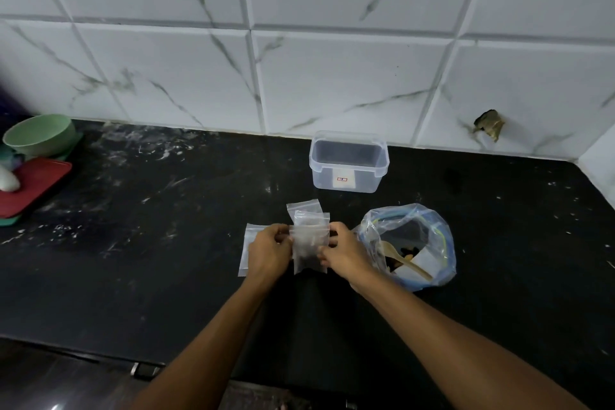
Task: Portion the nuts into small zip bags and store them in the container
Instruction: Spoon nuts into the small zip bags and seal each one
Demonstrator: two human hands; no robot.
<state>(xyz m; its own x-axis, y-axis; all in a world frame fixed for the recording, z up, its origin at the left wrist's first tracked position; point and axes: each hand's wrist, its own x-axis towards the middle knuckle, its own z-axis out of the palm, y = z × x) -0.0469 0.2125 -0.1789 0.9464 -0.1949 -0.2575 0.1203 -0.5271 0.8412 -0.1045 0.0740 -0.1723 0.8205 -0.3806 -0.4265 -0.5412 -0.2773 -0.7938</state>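
White wall tiles [332, 76] with grey veins are seen behind a black table [166, 260] that is marked with pale smears. One small zip bag [310, 243] is held up over the table between the two hands. It is pinched on its left edge by the left hand [269, 251], and it is pinched on its right edge by the right hand [344, 253], so both hands are closed on this one bag. Something dark can be seen through the clear bag, but it cannot be told if that is nuts or just the table behind. A second small bag [304, 208] is seen just behind the held one, and a third small bag [248, 250] lies flat under the left hand. A big clear bag [429, 243] with blue trim is placed just to the right of the right hand. It is open, and nuts [404, 255] and a pale spoon [404, 258] are seen inside it. A clear container [347, 161] with no lid on it is set near the wall, well behind the hands. At the far left edge, a green bowl [40, 135] is stacked beside a red lid [36, 185].
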